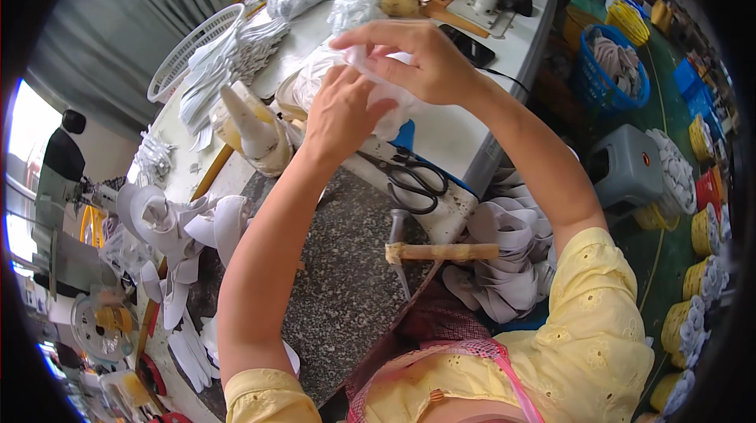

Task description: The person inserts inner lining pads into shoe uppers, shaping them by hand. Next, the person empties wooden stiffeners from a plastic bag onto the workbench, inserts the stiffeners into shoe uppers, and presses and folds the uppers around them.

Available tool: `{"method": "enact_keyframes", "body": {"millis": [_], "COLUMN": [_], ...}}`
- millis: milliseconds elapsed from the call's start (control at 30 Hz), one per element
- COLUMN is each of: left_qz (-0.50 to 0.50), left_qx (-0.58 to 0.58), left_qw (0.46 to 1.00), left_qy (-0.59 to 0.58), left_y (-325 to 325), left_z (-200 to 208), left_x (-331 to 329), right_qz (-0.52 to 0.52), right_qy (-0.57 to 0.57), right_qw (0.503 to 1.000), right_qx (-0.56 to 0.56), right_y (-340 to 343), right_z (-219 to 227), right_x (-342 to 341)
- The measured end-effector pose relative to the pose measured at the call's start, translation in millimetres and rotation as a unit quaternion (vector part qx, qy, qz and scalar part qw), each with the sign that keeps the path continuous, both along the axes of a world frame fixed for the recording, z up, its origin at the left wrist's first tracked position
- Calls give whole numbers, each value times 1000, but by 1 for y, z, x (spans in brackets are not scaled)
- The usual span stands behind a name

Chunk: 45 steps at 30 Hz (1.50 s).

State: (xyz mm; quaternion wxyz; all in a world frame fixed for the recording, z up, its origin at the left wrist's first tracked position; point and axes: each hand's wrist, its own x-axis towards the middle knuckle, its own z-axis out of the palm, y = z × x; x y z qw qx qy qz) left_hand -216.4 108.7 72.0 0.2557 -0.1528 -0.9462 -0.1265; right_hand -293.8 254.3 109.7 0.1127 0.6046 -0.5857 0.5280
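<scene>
Both my hands are at the far middle of the table, close together on a crumpled, see-through white plastic bag. My left hand has its fingers bent and its thumb against the film. Just right of it and higher, my right hand pinches the film, its fingers curled over it. Under and behind the hands lies a bundle of white pieces, partly hidden. Black-handled scissors lie nearer to me. A hammer with a wooden handle rests at the edge of a speckled stone slab.
A glue-stained pot with a white cone-shaped top stands left of my left hand. White shoe pieces are piled at left, more at right. A phone lies behind my right wrist. A blue basket stands on the floor.
</scene>
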Motion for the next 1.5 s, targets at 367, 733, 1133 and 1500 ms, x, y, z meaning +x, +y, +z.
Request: {"method": "enact_keyframes", "body": {"millis": [367,733,1133,1500], "left_qz": [32,57,112,147], "left_qx": [-47,41,21,273], "left_qw": [989,992,993,948], "left_qy": [137,100,16,-69], "left_y": [-3,22,-34,-10], "left_z": [12,-56,-51,-47], "left_x": [-16,-8,19,38], "right_qz": [-223,-303,-448,-310], "right_qy": [217,39,-52,217], "right_qw": [949,952,892,925], "right_qx": [52,-35,0,-1], "right_y": [24,11,111,70], "right_z": [-70,-109,-143,-165], "right_x": [-18,-30,-39,59]}}
